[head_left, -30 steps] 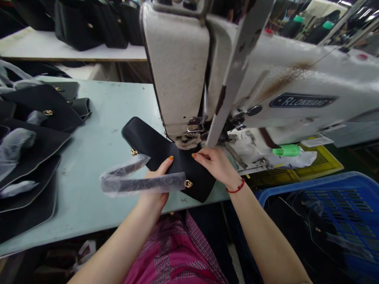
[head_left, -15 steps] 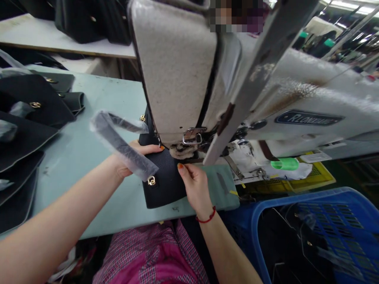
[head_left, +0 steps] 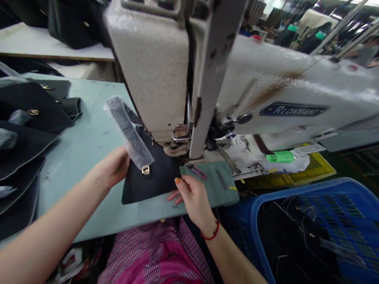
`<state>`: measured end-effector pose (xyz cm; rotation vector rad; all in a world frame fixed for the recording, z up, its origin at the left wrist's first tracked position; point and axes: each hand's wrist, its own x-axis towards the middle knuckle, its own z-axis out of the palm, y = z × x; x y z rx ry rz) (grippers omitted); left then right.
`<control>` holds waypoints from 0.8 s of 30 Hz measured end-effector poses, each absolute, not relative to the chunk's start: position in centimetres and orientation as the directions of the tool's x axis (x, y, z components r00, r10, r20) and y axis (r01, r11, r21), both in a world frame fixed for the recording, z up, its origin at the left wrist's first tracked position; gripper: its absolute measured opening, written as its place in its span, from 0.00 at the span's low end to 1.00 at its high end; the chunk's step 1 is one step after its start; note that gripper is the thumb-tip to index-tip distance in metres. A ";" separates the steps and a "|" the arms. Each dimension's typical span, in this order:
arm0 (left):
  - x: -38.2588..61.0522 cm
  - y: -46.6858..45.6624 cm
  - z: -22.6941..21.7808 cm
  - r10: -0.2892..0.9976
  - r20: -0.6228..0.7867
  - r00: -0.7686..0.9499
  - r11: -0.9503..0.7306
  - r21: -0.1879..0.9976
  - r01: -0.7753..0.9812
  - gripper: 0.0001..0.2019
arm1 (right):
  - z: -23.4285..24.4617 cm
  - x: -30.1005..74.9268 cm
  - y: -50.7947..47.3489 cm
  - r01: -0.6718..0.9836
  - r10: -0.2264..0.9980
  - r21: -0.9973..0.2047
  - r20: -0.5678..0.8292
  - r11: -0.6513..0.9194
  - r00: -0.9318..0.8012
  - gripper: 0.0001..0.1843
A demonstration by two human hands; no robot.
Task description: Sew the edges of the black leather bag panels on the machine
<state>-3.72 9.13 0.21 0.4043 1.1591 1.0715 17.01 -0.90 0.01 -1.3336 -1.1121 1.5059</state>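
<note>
A black leather bag panel (head_left: 151, 181) lies flat on the pale green table, its far end under the sewing machine's presser foot (head_left: 177, 146). A gold clasp (head_left: 145, 170) sits on it, and a strap in a clear plastic sleeve (head_left: 128, 132) rises from there. My left hand (head_left: 111, 167) is beside the panel's left edge, its fingertips at the sleeve. My right hand (head_left: 192, 197) rests at the panel's near right corner, fingers spread. Pink-handled thread snips (head_left: 197, 171) lie on a green mat (head_left: 211, 185) just beyond it.
The white sewing machine head (head_left: 154, 67) looms above the table (head_left: 89, 130). Black bag panels are piled at the left. A blue crate (head_left: 254, 213) holding black bags stands at lower right, and a yellow crate (head_left: 314, 167) lies behind it.
The panel has turned and slid under the presser foot, with the sleeved strap swung upward. My left hand has moved off the panel to its left. The view has shifted.
</note>
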 end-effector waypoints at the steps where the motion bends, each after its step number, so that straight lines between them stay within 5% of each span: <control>1: -3.9 7.3 -0.6 0.817 -0.577 -0.002 0.483 0.687 -0.544 0.18 | 0.0 17.0 -1.2 -0.053 0.953 -0.956 -0.280 -0.287 -0.113 0.22; 4: -2.7 0.7 -2.4 0.758 -0.652 0.009 0.482 0.551 -0.681 0.26 | -0.2 17.1 -1.4 -0.151 0.941 -0.934 -0.299 -0.322 -0.157 0.22; 6: -0.6 -2.8 -2.7 0.808 -0.566 0.162 0.490 0.493 -0.719 0.34 | -0.3 17.1 -1.2 -0.193 0.935 -0.920 -0.309 -0.341 -0.175 0.22; 9: 3.0 -4.3 -2.3 0.899 -0.414 0.141 0.384 0.592 -0.708 0.31 | -0.3 17.1 -1.1 -0.206 0.938 -0.921 -0.298 -0.331 -0.177 0.22; 15: 5.1 -1.7 -2.3 0.770 -0.636 -0.053 0.534 0.687 -0.492 0.23 | 0.4 17.7 -2.1 -0.108 0.951 -0.957 -0.248 -0.270 -0.184 0.19; 24: 3.9 -2.0 -2.9 0.749 -0.649 -0.136 0.584 0.742 -0.329 0.19 | 1.2 18.3 -2.7 -0.055 0.940 -0.954 -0.280 -0.295 -0.197 0.19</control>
